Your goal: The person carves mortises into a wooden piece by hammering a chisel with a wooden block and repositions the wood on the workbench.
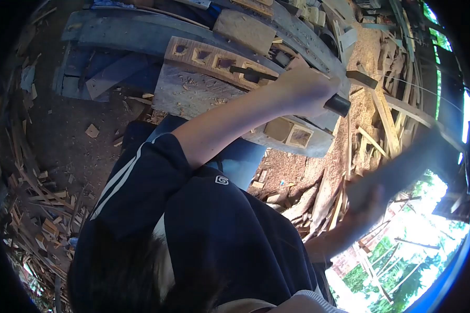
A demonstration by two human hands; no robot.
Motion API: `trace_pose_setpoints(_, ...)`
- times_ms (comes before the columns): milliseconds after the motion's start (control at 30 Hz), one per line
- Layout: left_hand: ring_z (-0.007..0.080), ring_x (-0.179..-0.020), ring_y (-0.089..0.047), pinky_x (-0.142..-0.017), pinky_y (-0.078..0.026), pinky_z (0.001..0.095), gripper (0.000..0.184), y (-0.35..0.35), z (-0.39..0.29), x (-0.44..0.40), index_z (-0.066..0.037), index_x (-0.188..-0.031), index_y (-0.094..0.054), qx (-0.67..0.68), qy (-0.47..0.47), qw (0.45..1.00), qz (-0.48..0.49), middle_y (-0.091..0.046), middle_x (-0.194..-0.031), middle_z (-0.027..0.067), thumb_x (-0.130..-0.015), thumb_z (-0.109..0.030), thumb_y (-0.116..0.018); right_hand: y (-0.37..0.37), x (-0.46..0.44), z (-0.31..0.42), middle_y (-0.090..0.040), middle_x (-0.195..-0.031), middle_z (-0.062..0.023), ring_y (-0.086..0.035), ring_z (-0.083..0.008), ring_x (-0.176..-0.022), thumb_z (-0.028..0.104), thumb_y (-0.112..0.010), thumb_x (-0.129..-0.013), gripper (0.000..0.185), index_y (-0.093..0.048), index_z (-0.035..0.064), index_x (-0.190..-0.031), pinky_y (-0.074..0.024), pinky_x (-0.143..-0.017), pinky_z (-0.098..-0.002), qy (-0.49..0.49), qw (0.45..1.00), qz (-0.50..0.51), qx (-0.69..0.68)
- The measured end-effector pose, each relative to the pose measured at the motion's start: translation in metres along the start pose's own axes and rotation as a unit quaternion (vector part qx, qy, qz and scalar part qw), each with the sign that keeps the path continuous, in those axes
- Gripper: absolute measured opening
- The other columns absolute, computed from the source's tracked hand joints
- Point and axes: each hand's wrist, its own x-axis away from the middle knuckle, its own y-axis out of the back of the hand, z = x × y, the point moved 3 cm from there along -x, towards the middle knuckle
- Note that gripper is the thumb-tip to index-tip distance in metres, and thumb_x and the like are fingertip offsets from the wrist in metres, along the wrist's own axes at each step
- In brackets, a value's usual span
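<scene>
My left hand (310, 88) is wrapped around a chisel with a dark cylindrical handle (338, 105), whose end sticks out past the hand. Its dark metal blade (240, 70) points left, over a wooden beam (190, 61) with several square holes cut into it. Whether the tip touches the wood I cannot tell. Off to the right, my right hand (369, 208) grips a long, thick wooden mallet or club (402, 164), smeared by motion and apart from the chisel handle. A second piece with a square recess (301, 136) lies below my left wrist.
Wood chips are scattered over the grey work board (188, 91). A loose wooden block (244, 31) lies behind the beam. Sawdust (368, 57), offcuts and long slats (386, 122) crowd the right side. More scraps (49, 227) litter the ground at the left.
</scene>
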Motion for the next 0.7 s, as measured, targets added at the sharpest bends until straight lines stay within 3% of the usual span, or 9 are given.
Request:
trace_pose_setpoints(33,0.031,-0.067,-0.069,-0.066,-0.048,0.0462,0.025,0.003,0.0,0.001,-0.006,-0.096,-0.061,-0.015,-0.002,1.0,0.002,-0.069,-0.073,0.0108,-0.075,-0.017,-0.065,0.002,-0.006,0.014,-0.066,-0.097,-0.0217,-0.068,-0.028,-0.077,0.028,-0.052,-0.096,0.044,-0.048,-0.0071,-0.123,-0.0579,-0.064,-0.0365,0.003,0.99,0.028,-0.136)
trace_pose_setpoints(100,0.0326,-0.079,-0.066,-0.076,-0.048,0.0451,0.026,0.006,-0.001,-0.001,-0.007,-0.094,-0.061,0.001,0.02,1.0,0.023,-0.067,-0.079,0.0101,-0.073,-0.019,-0.069,0.005,0.0,0.02,-0.065,-0.099,-0.0218,-0.067,-0.0289,-0.084,0.033,-0.049,-0.098,0.047,-0.049,-0.0076,-0.122,-0.0569,-0.07,-0.0364,0.17,0.963,-0.208,0.017)
trace_pose_setpoints(167,0.0343,-0.091,-0.063,-0.085,-0.049,0.044,0.029,0.013,-0.003,-0.001,-0.007,-0.092,-0.061,0.019,0.042,0.998,0.047,-0.066,-0.085,0.0093,-0.07,-0.021,-0.073,-0.019,0.006,-0.023,-0.066,-0.099,-0.0201,-0.066,-0.0269,-0.09,0.028,-0.053,-0.096,0.045,-0.049,-0.0058,-0.125,-0.0554,-0.076,-0.0337,0.246,0.947,-0.193,0.079)
trace_pose_setpoints(233,0.0331,-0.092,-0.063,-0.073,-0.054,0.0431,0.029,0.016,0.0,0.0,-0.008,-0.092,-0.061,-0.004,0.13,0.983,0.129,-0.066,-0.085,0.0097,-0.07,-0.023,-0.074,-0.046,0.017,-0.057,-0.066,-0.097,-0.0187,-0.065,-0.0252,-0.092,0.021,-0.056,-0.095,0.042,-0.049,-0.0039,-0.128,-0.0546,-0.076,-0.03,0.065,0.941,0.028,0.331)
trace_pose_setpoints(267,0.0331,-0.092,-0.063,-0.073,-0.054,0.0431,0.029,0.017,0.002,-0.001,-0.008,-0.092,-0.061,-0.008,0.13,0.984,0.125,-0.066,-0.085,0.0097,-0.07,-0.023,-0.074,-0.037,0.012,-0.041,-0.065,-0.099,-0.0195,-0.066,-0.026,-0.09,0.015,-0.058,-0.092,0.041,-0.049,-0.0027,-0.129,-0.056,-0.074,-0.0319,-0.038,0.97,0.027,0.24)
trace_pose_setpoints(300,0.0325,-0.09,-0.064,-0.068,-0.055,0.043,0.029,0.019,0.003,0.001,-0.008,-0.091,-0.061,-0.01,0.094,0.993,0.075,-0.065,-0.083,0.01,-0.071,-0.023,-0.074,-0.022,0.008,-0.024,-0.064,-0.104,-0.0205,-0.066,-0.0278,-0.088,0.017,-0.057,-0.092,0.043,-0.048,-0.0033,-0.129,-0.0576,-0.071,-0.0355,-0.053,0.974,0.062,0.209)
trace_pose_setpoints(433,0.0305,-0.076,-0.067,-0.061,-0.055,0.0432,0.031,0.021,-0.004,0.008,-0.009,-0.094,-0.06,-0.029,0.027,0.999,0.02,-0.064,-0.075,0.0098,-0.07,-0.022,-0.075,0.024,0.005,0.025,-0.064,-0.099,-0.0206,-0.067,-0.027,-0.087,0.03,-0.054,-0.095,0.049,-0.048,-0.0047,-0.129,-0.0585,-0.066,-0.0367,0.048,0.973,-0.208,0.09)
trace_pose_setpoints(500,0.03,-0.07,-0.066,-0.059,-0.054,0.0431,0.033,0.026,-0.01,0.007,-0.01,-0.096,-0.059,-0.024,0.044,0.997,0.051,-0.064,-0.072,0.0093,-0.07,-0.022,-0.075,0.02,0.008,0.032,-0.063,-0.101,-0.0191,-0.065,-0.0281,-0.086,0.033,-0.055,-0.095,0.051,-0.049,-0.0058,-0.127,-0.0581,-0.069,-0.0334,0.158,0.97,-0.178,0.049)
trace_pose_setpoints(700,0.0309,-0.054,-0.064,-0.053,-0.051,0.0436,0.034,0.048,-0.037,0.001,-0.008,-0.099,-0.056,0.046,0.007,0.995,0.094,-0.062,-0.063,0.0104,-0.073,-0.022,-0.074,0.02,0.025,0.014,-0.062,-0.103,-0.0204,-0.064,-0.0274,-0.087,0.031,-0.059,-0.094,0.054,-0.045,-0.0085,-0.128,-0.054,-0.077,-0.0357,0.093,0.976,-0.195,0.004)
